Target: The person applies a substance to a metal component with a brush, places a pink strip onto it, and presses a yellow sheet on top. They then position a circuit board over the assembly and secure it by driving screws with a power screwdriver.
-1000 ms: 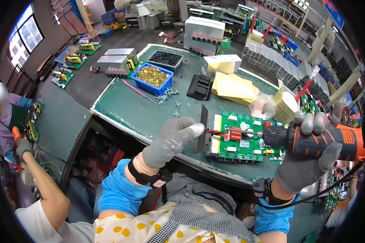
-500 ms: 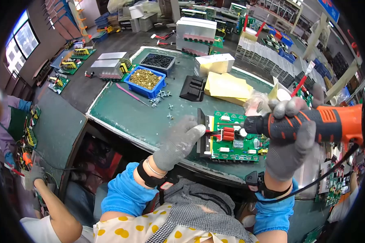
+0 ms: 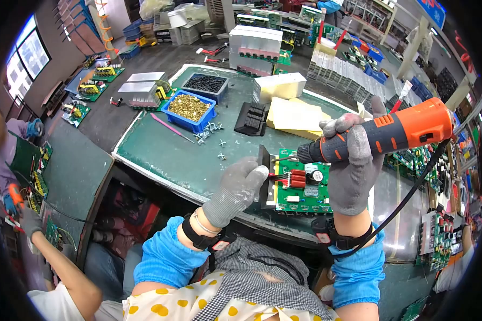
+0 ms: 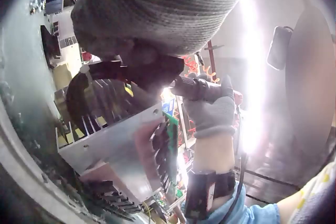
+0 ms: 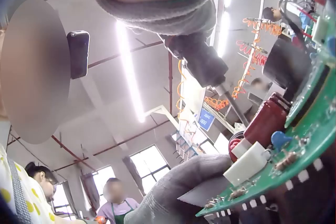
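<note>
My gloved left hand (image 3: 233, 191) pinches a black end plate (image 3: 263, 158) against the left end of a green circuit board assembly (image 3: 322, 204). Red parts and a round capacitor (image 3: 317, 176) stand on that board. In the left wrist view, a silver heatsink (image 4: 113, 148) shows below the left glove (image 4: 163, 14). An orange and black electric screwdriver (image 3: 407, 127) lies in the grip of my gloved right hand (image 3: 353, 174). Its bit (image 3: 285, 158) points left, with the tip close to the plate; the right wrist view shows the bit (image 5: 234, 104) above the red parts.
Behind the board are a blue bin of brass-coloured pieces (image 3: 189, 108), a dark bin of black pieces (image 3: 206, 84), loose screws (image 3: 210, 131), a pink-handled tool (image 3: 171, 127), black plates (image 3: 250, 119) and yellow sheets (image 3: 297, 115). A black cord (image 3: 407, 206) trails from the screwdriver. Another person works at left.
My right hand has brought the screwdriver left and tilted it, its bit moving from over the board to the black plate. The left hand keeps its hold on the plate.
</note>
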A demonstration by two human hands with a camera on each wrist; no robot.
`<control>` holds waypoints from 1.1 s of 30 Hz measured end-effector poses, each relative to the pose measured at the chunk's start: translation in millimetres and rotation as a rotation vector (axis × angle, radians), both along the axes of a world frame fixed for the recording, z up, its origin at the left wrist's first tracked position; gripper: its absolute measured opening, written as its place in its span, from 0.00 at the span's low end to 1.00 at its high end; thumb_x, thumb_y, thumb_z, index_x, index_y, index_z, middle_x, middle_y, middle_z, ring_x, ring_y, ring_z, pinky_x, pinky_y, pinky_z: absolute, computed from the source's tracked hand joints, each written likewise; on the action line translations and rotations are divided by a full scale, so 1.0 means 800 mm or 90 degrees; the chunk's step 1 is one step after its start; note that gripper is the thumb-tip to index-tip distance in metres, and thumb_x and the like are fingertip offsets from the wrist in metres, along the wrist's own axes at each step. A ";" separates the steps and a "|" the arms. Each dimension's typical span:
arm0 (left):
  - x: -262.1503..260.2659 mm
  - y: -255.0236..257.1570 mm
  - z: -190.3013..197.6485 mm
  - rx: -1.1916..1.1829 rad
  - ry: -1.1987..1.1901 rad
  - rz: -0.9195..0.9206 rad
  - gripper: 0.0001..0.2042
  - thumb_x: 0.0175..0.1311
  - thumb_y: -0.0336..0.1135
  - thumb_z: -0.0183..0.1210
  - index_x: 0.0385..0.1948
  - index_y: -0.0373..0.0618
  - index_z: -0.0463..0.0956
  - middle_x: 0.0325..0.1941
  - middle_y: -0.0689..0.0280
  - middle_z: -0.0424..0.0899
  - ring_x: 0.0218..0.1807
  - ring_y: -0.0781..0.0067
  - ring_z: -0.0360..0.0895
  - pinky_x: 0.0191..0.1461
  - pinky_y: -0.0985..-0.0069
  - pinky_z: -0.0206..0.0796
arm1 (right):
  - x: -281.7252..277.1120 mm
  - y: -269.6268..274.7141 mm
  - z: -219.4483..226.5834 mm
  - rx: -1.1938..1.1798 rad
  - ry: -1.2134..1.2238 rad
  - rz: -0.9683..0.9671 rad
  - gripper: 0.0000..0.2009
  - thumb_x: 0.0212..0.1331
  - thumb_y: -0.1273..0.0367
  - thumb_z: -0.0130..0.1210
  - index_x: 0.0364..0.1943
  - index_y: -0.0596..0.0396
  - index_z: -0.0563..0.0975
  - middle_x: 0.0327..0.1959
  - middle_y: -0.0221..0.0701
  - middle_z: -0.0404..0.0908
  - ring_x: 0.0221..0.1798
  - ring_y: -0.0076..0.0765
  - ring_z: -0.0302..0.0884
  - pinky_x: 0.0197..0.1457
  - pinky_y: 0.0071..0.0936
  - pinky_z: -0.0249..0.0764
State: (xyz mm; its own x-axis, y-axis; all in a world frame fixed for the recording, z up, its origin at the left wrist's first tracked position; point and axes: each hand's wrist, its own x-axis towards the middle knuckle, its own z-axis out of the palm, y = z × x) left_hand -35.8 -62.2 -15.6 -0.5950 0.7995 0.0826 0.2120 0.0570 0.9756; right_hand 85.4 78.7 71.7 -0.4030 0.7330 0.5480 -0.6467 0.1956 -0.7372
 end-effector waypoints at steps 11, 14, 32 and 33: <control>0.001 0.002 -0.008 -0.053 -0.093 0.007 0.13 0.71 0.38 0.54 0.41 0.35 0.80 0.31 0.64 0.80 0.31 0.76 0.76 0.36 0.75 0.69 | -0.055 -0.011 0.049 0.104 -0.174 0.100 0.25 0.55 0.70 0.67 0.54 0.53 0.67 0.34 0.25 0.77 0.34 0.20 0.75 0.34 0.21 0.73; 0.002 0.001 0.001 -0.076 -0.108 0.005 0.14 0.73 0.38 0.53 0.45 0.34 0.80 0.31 0.70 0.80 0.29 0.84 0.72 0.33 0.82 0.66 | -0.064 -0.007 0.044 0.159 -0.180 0.072 0.23 0.57 0.67 0.67 0.52 0.53 0.67 0.35 0.26 0.78 0.35 0.20 0.77 0.36 0.21 0.74; -0.046 -0.019 -0.029 0.176 0.168 0.054 0.08 0.71 0.34 0.59 0.38 0.37 0.80 0.35 0.66 0.82 0.41 0.74 0.81 0.45 0.76 0.73 | -0.022 -0.022 0.090 0.125 -0.104 0.180 0.35 0.62 0.59 0.61 0.68 0.53 0.56 0.38 0.30 0.76 0.38 0.31 0.77 0.46 0.32 0.76; -0.058 -0.021 -0.045 0.231 0.375 0.075 0.06 0.71 0.31 0.59 0.39 0.37 0.80 0.36 0.65 0.83 0.45 0.72 0.83 0.48 0.76 0.75 | -0.016 -0.028 0.094 0.130 -0.052 0.167 0.42 0.64 0.59 0.59 0.77 0.52 0.48 0.39 0.31 0.76 0.40 0.33 0.77 0.49 0.35 0.76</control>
State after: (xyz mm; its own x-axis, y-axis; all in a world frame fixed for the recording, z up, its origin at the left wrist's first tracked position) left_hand -82.6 -79.1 -52.0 -0.4504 0.5928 0.6676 0.7237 -0.1955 0.6618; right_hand 72.8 56.2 147.3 -0.6119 0.4776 0.6304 -0.6346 0.1793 -0.7518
